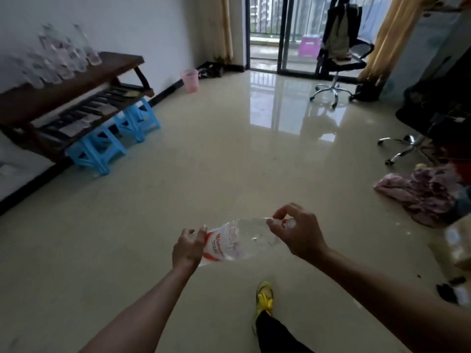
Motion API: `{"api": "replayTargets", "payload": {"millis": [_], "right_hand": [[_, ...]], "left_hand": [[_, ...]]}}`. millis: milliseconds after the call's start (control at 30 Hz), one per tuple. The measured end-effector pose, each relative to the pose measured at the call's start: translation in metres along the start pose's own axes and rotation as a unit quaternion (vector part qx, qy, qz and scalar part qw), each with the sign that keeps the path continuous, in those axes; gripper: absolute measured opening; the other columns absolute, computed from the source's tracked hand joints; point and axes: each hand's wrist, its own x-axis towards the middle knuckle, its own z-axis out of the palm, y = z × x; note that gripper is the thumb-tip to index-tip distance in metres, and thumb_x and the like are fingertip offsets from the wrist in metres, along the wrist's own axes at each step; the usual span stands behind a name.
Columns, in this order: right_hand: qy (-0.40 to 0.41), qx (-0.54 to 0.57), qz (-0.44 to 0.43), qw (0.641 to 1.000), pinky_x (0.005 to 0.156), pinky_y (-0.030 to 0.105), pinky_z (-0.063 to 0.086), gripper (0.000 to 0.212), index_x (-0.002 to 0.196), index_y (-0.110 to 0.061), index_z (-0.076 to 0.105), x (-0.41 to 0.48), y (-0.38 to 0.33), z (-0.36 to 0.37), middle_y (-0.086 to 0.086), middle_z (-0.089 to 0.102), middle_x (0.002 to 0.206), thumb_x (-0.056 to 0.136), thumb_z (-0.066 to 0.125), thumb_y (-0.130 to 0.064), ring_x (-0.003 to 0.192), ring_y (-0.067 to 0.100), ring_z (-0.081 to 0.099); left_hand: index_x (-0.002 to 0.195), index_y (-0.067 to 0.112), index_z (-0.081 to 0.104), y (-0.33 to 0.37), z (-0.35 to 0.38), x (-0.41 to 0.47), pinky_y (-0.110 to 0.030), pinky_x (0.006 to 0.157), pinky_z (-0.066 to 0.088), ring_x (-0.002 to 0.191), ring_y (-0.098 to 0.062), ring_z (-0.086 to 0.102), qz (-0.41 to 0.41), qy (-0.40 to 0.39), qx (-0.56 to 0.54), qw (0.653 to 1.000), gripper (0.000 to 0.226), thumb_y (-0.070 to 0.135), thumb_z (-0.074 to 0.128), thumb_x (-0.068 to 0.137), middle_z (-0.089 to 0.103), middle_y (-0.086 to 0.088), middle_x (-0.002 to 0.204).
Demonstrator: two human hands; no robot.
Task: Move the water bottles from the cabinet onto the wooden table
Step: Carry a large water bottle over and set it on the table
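A clear water bottle [239,238] with a red and white label lies sideways in the air between my hands, low in the middle of the view. My left hand [187,248] grips its base end. My right hand [297,231] pinches its neck and cap end. Far off at the upper left stands the dark wooden table [76,90] against the wall, with several clear bottles [61,57] standing on its top. The cabinet is out of view.
Blue plastic stools [112,141] sit under the table. A pink bin [190,80] stands by the wall. Office chairs [339,54] and a cloth pile [418,194] line the right side. My yellow shoe [265,296] steps on the glossy tiled floor.
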Motion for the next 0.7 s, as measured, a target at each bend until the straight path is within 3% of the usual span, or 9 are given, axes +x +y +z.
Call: {"api": "replayTargets", "payload": {"millis": [133,433,567,700], "right_hand": [[-0.043,0.029,-0.032,0.998,0.061,0.011,0.04,0.019,0.07,-0.031,0.059,0.105,-0.001,0.056,-0.014,0.061,0.075,0.076,0.077,-0.03,0.069,-0.001,0.058],[-0.147,0.071,-0.115,0.98,0.064,0.013,0.041,0.015,0.07,-0.029,0.063,0.329,-0.054,0.174,-0.014,0.062,0.076,0.074,0.078,-0.029,0.072,-0.001,0.058],[-0.18,0.085,-0.139,0.97,0.063,0.018,0.044,0.015,0.069,-0.028,0.064,0.396,-0.069,0.238,-0.012,0.063,0.076,0.073,0.079,-0.029,0.07,0.003,0.059],[-0.194,0.094,-0.154,0.964,0.06,0.018,0.043,0.016,0.068,-0.025,0.064,0.472,-0.088,0.314,-0.011,0.062,0.074,0.072,0.08,-0.026,0.067,0.005,0.059]], "left_hand": [[0.116,0.01,0.061,0.014,-0.023,0.083,-0.037,0.089,0.046,0.106,-0.033,0.061,-0.038,0.047,-0.016,0.998,0.08,0.071,0.041,0.068,0.066,-0.016,0.116],[0.119,0.008,0.06,0.05,-0.098,0.24,-0.036,0.089,0.041,0.112,-0.034,0.058,-0.124,0.163,-0.068,0.976,0.082,0.069,0.04,0.068,0.063,-0.018,0.122],[0.118,0.009,0.06,0.041,-0.127,0.308,-0.036,0.09,0.041,0.112,-0.034,0.058,-0.159,0.185,-0.083,0.966,0.064,0.063,0.055,0.083,0.063,-0.018,0.123],[0.12,0.01,0.059,0.032,-0.158,0.402,-0.036,0.093,0.042,0.114,-0.033,0.057,-0.172,0.202,-0.085,0.961,0.054,0.055,0.054,0.09,0.062,-0.016,0.125]]}}
